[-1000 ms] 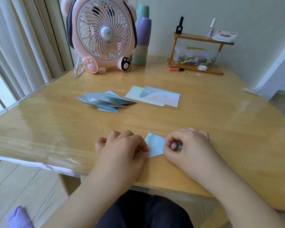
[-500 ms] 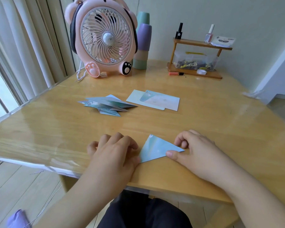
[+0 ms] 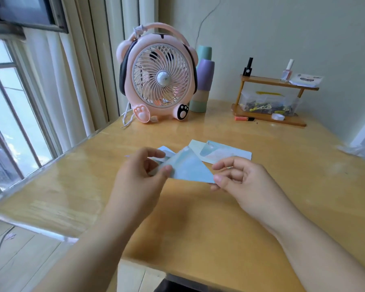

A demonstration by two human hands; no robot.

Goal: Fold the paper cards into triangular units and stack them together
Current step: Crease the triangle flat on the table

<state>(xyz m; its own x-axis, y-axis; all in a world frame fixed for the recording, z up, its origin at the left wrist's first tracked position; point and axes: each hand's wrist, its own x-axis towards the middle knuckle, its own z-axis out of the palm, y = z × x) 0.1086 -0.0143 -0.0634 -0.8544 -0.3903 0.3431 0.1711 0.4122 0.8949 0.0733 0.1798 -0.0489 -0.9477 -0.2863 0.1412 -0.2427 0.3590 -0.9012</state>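
Observation:
A light-blue folded triangular unit (image 3: 187, 168) is lifted above the wooden table (image 3: 261, 207). My left hand (image 3: 141, 175) pinches its left corner between thumb and fingers. My right hand (image 3: 240, 180) pinches its right tip. Behind my left hand lies the stack of folded units (image 3: 167, 152), mostly hidden. Two flat unfolded cards (image 3: 223, 153) lie overlapping just beyond the held triangle.
A pink fan (image 3: 159, 77) stands at the back of the table with stacked cups (image 3: 202, 81) beside it. A small wooden shelf (image 3: 272, 102) with bottles and a clear box sits at the back right. A window and curtains run along the left.
The folded triangle was lying on the table near the front edge under my fingers. Both hands have lifted it up and away, toward the stack. The camera has tilted upward.

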